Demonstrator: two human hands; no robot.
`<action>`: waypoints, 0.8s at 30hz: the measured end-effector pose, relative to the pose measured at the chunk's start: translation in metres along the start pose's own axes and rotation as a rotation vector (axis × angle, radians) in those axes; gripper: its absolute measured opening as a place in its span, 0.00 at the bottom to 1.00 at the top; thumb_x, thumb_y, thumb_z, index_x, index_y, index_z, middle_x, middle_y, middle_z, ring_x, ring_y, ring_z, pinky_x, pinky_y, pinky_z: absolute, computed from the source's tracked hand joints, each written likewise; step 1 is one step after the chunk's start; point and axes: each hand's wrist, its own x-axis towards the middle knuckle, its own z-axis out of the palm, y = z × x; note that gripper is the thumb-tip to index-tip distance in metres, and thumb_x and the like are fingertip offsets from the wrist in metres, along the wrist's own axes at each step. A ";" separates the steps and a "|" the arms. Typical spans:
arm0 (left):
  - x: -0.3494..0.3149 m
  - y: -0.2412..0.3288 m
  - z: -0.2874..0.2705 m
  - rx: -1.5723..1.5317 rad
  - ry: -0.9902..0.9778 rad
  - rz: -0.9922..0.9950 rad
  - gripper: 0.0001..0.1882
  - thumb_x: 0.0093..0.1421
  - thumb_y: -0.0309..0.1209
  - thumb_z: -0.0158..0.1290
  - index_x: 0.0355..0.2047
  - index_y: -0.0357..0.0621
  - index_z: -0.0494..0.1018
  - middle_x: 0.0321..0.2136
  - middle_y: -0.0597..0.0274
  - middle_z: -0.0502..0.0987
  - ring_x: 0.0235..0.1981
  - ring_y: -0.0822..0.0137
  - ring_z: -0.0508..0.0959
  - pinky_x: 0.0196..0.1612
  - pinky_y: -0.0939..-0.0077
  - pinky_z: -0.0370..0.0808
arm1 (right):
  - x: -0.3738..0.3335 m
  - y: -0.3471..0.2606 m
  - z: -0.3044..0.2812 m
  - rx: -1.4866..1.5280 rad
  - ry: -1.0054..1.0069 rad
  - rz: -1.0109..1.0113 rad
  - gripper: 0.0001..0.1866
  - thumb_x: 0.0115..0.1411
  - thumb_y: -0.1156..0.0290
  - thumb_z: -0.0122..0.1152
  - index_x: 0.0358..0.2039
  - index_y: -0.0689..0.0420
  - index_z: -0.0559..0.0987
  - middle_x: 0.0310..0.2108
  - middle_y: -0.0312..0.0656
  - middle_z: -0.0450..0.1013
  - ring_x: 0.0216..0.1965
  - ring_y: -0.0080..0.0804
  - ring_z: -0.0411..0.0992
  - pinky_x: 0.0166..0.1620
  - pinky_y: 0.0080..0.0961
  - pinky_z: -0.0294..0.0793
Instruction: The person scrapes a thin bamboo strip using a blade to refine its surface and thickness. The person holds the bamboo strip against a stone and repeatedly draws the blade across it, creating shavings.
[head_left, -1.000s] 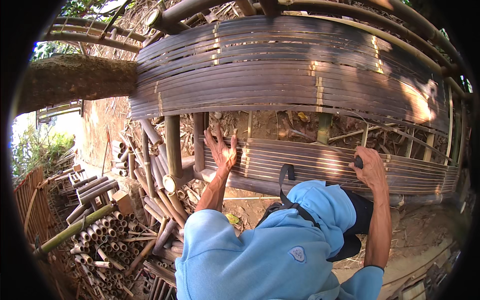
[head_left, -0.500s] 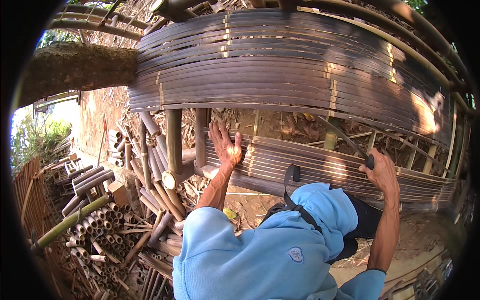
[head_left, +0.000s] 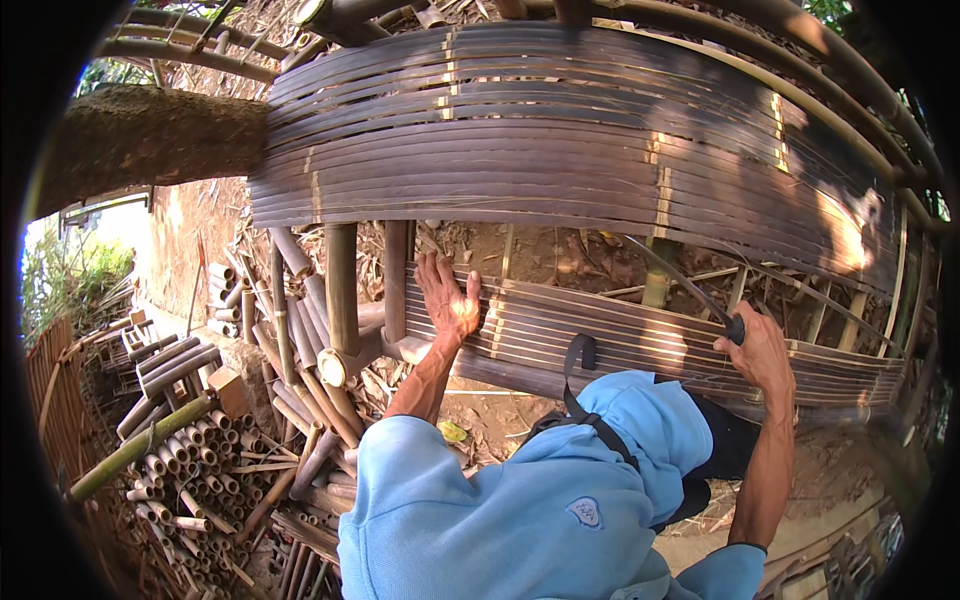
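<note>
My left hand lies palm down, fingers spread, on the left end of the lower bamboo-slat seat. In my right hand is the black handle of a long-bladed knife, with the fingers wrapped round it. Its dark, narrow blade slants up and left over the gap between the seat and the higher bamboo-slat top. The tip comes close to that top's near edge; whether they touch I cannot tell.
Cut bamboo tubes are piled at the lower left, beside a bamboo post. A thick tree trunk juts in from the left. Bamboo rails run along the far right side. Dry leaves and soil show through the gap.
The whole view has shifted slightly. My right hand and the knife sit a little lower against the seat; the left hand rests in the same place.
</note>
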 end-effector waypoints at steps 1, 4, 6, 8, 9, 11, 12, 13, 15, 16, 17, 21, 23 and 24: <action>0.002 0.003 -0.001 -0.006 -0.032 -0.004 0.30 0.66 0.50 0.49 0.53 0.32 0.66 0.59 0.37 0.61 0.68 0.36 0.54 0.71 0.38 0.46 | 0.001 0.001 0.002 0.003 -0.014 0.017 0.24 0.48 0.70 0.78 0.41 0.62 0.73 0.27 0.54 0.74 0.33 0.59 0.73 0.38 0.48 0.69; 0.005 0.003 -0.002 0.001 -0.017 0.022 0.26 0.65 0.49 0.50 0.45 0.35 0.67 0.48 0.42 0.64 0.62 0.39 0.59 0.68 0.38 0.49 | 0.004 -0.001 0.004 0.026 -0.065 0.076 0.24 0.49 0.71 0.78 0.42 0.62 0.73 0.27 0.55 0.74 0.34 0.60 0.73 0.38 0.49 0.69; 0.001 -0.001 -0.002 0.009 -0.033 0.000 0.26 0.65 0.50 0.50 0.45 0.35 0.67 0.49 0.42 0.65 0.62 0.39 0.59 0.68 0.38 0.49 | 0.003 -0.007 0.000 0.058 -0.110 0.126 0.25 0.49 0.71 0.78 0.43 0.62 0.73 0.27 0.56 0.73 0.34 0.60 0.73 0.39 0.49 0.68; 0.000 -0.003 -0.003 0.010 -0.035 -0.004 0.26 0.65 0.50 0.50 0.45 0.35 0.67 0.49 0.42 0.65 0.62 0.39 0.59 0.68 0.38 0.48 | 0.002 -0.008 -0.003 0.061 -0.114 0.122 0.25 0.49 0.71 0.78 0.43 0.62 0.73 0.27 0.57 0.74 0.34 0.61 0.74 0.38 0.50 0.68; 0.001 -0.004 -0.005 0.010 -0.028 0.000 0.26 0.65 0.50 0.50 0.45 0.35 0.67 0.49 0.42 0.65 0.63 0.39 0.59 0.69 0.38 0.48 | 0.002 -0.008 -0.004 0.062 -0.117 0.119 0.25 0.49 0.71 0.78 0.43 0.62 0.73 0.27 0.57 0.74 0.34 0.61 0.74 0.38 0.50 0.68; 0.001 0.002 -0.003 -0.006 -0.038 0.018 0.25 0.66 0.49 0.49 0.45 0.35 0.67 0.49 0.41 0.65 0.63 0.39 0.60 0.69 0.37 0.48 | 0.009 0.003 0.007 0.046 -0.082 0.092 0.24 0.49 0.71 0.78 0.42 0.62 0.74 0.27 0.57 0.74 0.34 0.61 0.74 0.38 0.50 0.69; 0.002 0.005 -0.004 -0.011 -0.050 0.028 0.25 0.66 0.49 0.49 0.44 0.35 0.68 0.49 0.41 0.65 0.63 0.40 0.60 0.69 0.37 0.47 | 0.012 0.008 0.012 0.038 -0.064 0.080 0.24 0.48 0.71 0.78 0.41 0.62 0.74 0.27 0.56 0.74 0.34 0.61 0.74 0.38 0.50 0.69; 0.004 0.006 -0.007 -0.005 -0.053 0.035 0.24 0.66 0.48 0.49 0.44 0.35 0.68 0.49 0.41 0.65 0.63 0.40 0.60 0.69 0.36 0.47 | 0.014 0.010 0.016 0.009 -0.050 0.062 0.24 0.48 0.71 0.78 0.41 0.62 0.74 0.27 0.56 0.75 0.34 0.61 0.74 0.38 0.50 0.70; 0.007 0.004 -0.004 0.037 -0.011 0.077 0.22 0.66 0.46 0.49 0.42 0.34 0.68 0.49 0.40 0.65 0.61 0.40 0.62 0.69 0.36 0.47 | 0.015 0.012 0.020 -0.049 -0.021 0.029 0.23 0.48 0.72 0.79 0.40 0.63 0.74 0.27 0.56 0.75 0.34 0.61 0.75 0.38 0.49 0.70; 0.006 0.000 -0.006 0.032 -0.035 0.060 0.22 0.66 0.45 0.50 0.41 0.34 0.68 0.49 0.40 0.65 0.60 0.40 0.62 0.69 0.36 0.46 | 0.019 0.004 0.015 -0.021 -0.019 0.040 0.24 0.47 0.71 0.79 0.39 0.63 0.74 0.28 0.56 0.76 0.35 0.61 0.75 0.39 0.48 0.71; 0.005 -0.001 -0.006 0.027 -0.059 0.042 0.21 0.66 0.45 0.50 0.41 0.34 0.68 0.48 0.40 0.65 0.60 0.40 0.62 0.70 0.36 0.46 | 0.020 0.001 0.014 -0.010 -0.036 0.076 0.24 0.47 0.71 0.79 0.39 0.63 0.74 0.28 0.56 0.76 0.36 0.61 0.75 0.39 0.48 0.72; 0.006 0.000 -0.001 0.016 -0.071 0.042 0.20 0.66 0.43 0.50 0.40 0.34 0.67 0.45 0.39 0.66 0.57 0.39 0.63 0.69 0.35 0.47 | 0.025 -0.001 0.013 -0.005 -0.069 0.125 0.24 0.48 0.70 0.80 0.40 0.62 0.74 0.30 0.56 0.77 0.38 0.61 0.77 0.40 0.49 0.73; 0.006 -0.002 -0.001 0.035 -0.078 0.024 0.20 0.67 0.43 0.50 0.40 0.34 0.66 0.45 0.39 0.66 0.57 0.39 0.63 0.69 0.35 0.46 | 0.028 -0.002 0.024 -0.020 -0.033 0.056 0.24 0.48 0.71 0.79 0.41 0.62 0.74 0.30 0.57 0.78 0.38 0.61 0.77 0.41 0.48 0.74; 0.004 -0.003 0.001 0.039 -0.067 0.024 0.20 0.67 0.43 0.50 0.40 0.35 0.66 0.45 0.39 0.66 0.57 0.39 0.63 0.69 0.35 0.46 | 0.031 0.002 0.029 -0.059 -0.065 0.058 0.25 0.48 0.70 0.80 0.43 0.61 0.75 0.31 0.57 0.78 0.38 0.60 0.77 0.42 0.48 0.75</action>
